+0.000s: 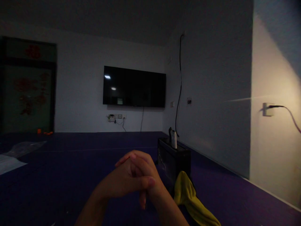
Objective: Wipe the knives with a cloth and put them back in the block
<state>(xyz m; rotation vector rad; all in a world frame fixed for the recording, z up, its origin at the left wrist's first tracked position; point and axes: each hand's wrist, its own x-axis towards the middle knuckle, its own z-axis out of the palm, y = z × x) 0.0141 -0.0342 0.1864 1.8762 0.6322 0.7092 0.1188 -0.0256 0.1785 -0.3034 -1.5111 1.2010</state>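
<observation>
A: What do the hands rest above?

B: A dark purple surface (70,179), spreading out on all sides of them. Beyond the hands, a black television (134,89) hangs on the pale wall (80,78); far off to their left is a door (28,94) with red decorations. A black cable (180,91) runs down the side wall, ahead and to their right.

A: And nearer?

B: Just right of the hands stands a black box (175,161), a pale upright object (174,139) on its top. A yellow cloth (187,193) lies closer in, beside the right forearm. Well to the left are clear plastic (25,148) and a white sheet (10,163).

A: What is hard to make out?

B: The room is dim, so the box's front is murky, and the cloth covers its lower corner. The sheet runs out of view. Whether forearm and cloth touch, one cannot tell.

A: The hands themselves?

B: Together. The left hand (119,180) and right hand (149,169) are clasped, fingers interlaced, the left thumb across the right hand near the wrist. Both forearms slope inward from below, cut off at the bottom edge.
</observation>
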